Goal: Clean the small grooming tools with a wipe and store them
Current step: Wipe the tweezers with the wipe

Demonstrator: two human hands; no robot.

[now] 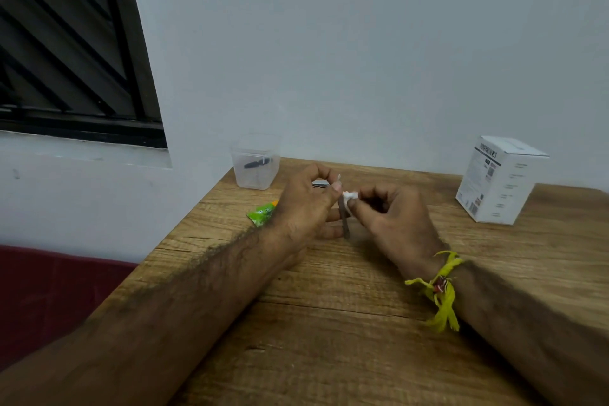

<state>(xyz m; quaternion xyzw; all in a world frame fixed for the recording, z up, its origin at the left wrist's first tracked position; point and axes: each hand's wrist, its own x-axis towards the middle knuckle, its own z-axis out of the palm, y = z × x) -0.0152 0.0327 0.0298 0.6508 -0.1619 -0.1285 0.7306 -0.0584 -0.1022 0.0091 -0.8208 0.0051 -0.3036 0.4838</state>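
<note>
Slim grey grooming tool held above the desk, long axis near vertical, lower end pointing down toward the desk top, upper end hidden behind the fingers. Pinched near its top by left hand, thumb and forefinger curled round it. Small white wipe pressed against the tool's upper part, pinched in the curled fingers of right hand. Both hands meeting at the tool, over the middle of the desk. Yellow thread band on right wrist. Behind the left hand, a flat silver tool, mostly hidden. Green sachet lying just left of left hand. Clear plastic container at the far left corner, a dark tool inside. White box well apart at far right, against the wall.
</note>
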